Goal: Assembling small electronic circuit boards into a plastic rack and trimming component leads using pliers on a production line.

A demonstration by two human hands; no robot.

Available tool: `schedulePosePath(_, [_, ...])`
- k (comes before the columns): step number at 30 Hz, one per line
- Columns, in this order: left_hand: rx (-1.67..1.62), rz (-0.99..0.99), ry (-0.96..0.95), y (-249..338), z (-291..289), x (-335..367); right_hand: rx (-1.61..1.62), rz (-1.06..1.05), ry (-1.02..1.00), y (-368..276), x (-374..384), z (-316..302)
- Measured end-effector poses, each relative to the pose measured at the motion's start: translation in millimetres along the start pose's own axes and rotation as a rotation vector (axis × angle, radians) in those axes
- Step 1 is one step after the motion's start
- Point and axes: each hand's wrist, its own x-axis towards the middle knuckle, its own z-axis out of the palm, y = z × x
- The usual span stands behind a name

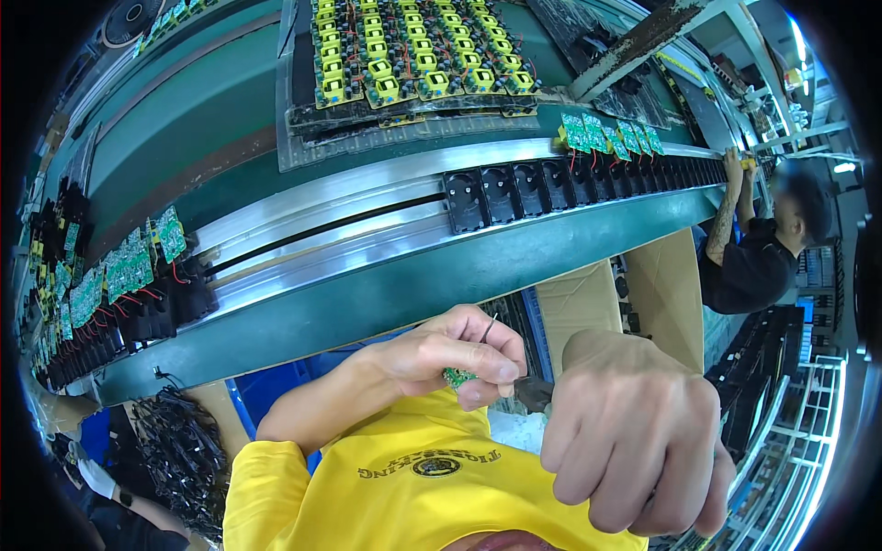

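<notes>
Close to my chest, my left hand (450,358) pinches a small green circuit board (457,376) between thumb and fingers; most of the board is hidden. A thin dark ring or wire loop shows at one of its fingers. My right hand (634,432) is closed in a fist to the right, its back toward the view. From its left side a dark-tipped hand tool (533,393) reaches to my left fingertips, beside the board. The fist covers the rest of the tool, so its exact kind is unclear.
Across the green bench, a metal rail (322,243) carries a row of black plastic housings (501,191). Green boards (129,266) with red wires lie at left. Yellow-topped circuit assemblies (427,64) fill a tray beyond. Black cables (179,445) hang lower left. A co-worker (758,248) works at right.
</notes>
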Motion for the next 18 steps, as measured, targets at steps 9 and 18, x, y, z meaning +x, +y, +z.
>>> schedulePosePath(9, [0.456, 0.282, 0.242, -1.4, 6.2, -0.7, -0.107, -0.112, 0.112, -13.7, -32.8, -19.1])
schedulePosePath(18, [1.311, 1.143, 0.709, -13.4, 0.4, 4.2, 0.066, -0.532, 1.058, 25.1, -83.8, -23.7])
